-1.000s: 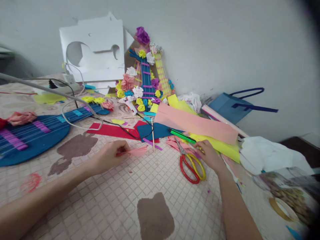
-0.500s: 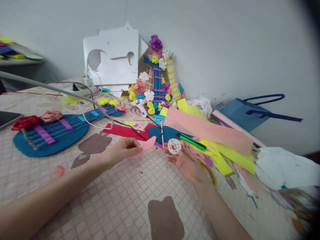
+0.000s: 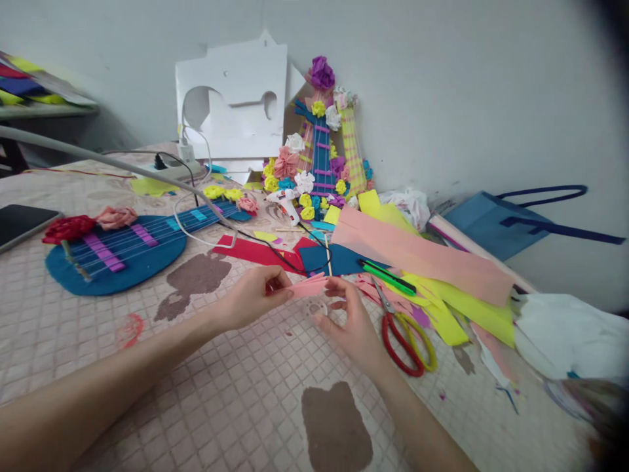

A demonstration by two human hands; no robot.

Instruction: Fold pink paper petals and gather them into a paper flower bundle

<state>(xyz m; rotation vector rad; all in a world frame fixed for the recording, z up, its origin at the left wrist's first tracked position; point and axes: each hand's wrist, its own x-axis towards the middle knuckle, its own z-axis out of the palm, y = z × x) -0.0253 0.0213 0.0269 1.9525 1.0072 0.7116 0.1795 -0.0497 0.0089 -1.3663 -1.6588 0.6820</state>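
Note:
A folded strip of pink crepe paper (image 3: pixel 308 286) is pinched between the thumb and fingers of my left hand (image 3: pixel 253 298). At the strip's other end, the fingertips of my right hand (image 3: pixel 351 321) touch or nearly touch it, with thumb and fingers apart. Just below the strip is a white round spool with holes (image 3: pixel 314 307), blurred, close to my right thumb. I cannot tell whether the thumb touches it. Scissors with one red and one yellow handle (image 3: pixel 403 344) lie right of my right hand. Past them is a green cutter knife (image 3: pixel 390 278).
A blue paper guitar (image 3: pixel 122 255) lies at left, under a white cable. Behind stand a glue gun (image 3: pixel 285 204), flower-decorated guitars (image 3: pixel 322 154) and white cut-out boards (image 3: pixel 236 124). Pink and yellow paper sheets (image 3: pixel 422 252), a blue bag (image 3: pixel 501 223) and a phone (image 3: pixel 24 223) lie around.
My right hand has turned and come in to the pink strip's end. The spool, earlier at its fingertips, is now lower and further left. The scissors have come into fuller view.

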